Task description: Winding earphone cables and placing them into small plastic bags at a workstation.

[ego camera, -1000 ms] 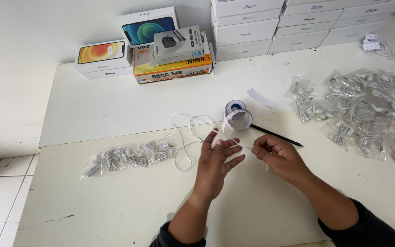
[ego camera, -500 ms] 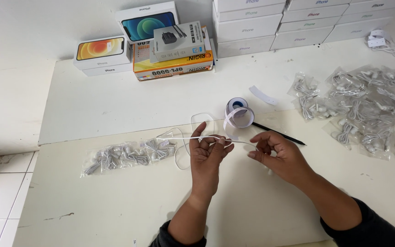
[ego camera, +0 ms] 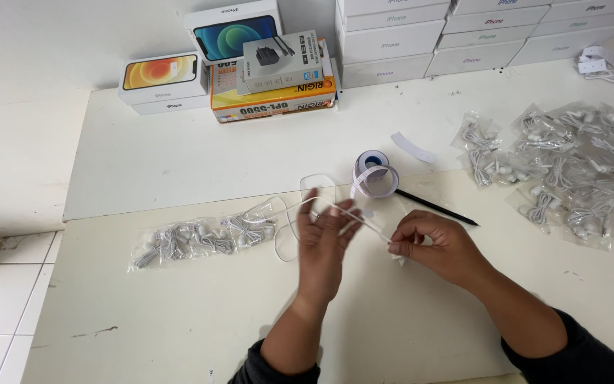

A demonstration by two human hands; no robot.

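My left hand (ego camera: pixel 325 242) is raised over the white table (ego camera: pixel 179 163) with its fingers up, and a thin white earphone cable (ego camera: pixel 284 213) is looped around them. My right hand (ego camera: pixel 431 245) pinches the other end of that cable just to the right. The slack of the cable trails in loops to the left of my left hand. A roll of white label tape (ego camera: pixel 376 173) stands just beyond my hands, and a black pencil (ego camera: pixel 435 208) lies beside it.
Clear bags of coiled white earphones lie at the left (ego camera: pixel 200 238) and in a heap at the right (ego camera: pixel 570 178). Phone boxes (ego camera: pixel 161 84), an orange box (ego camera: pixel 273 103) and stacked white boxes (ego camera: pixel 392 43) line the wall. A loose white strip (ego camera: pixel 412 148) lies nearby.
My left hand has turned and rewrapped the cable around its fingers while the right hand kept its pinch on the cable end and shifted slightly lower.
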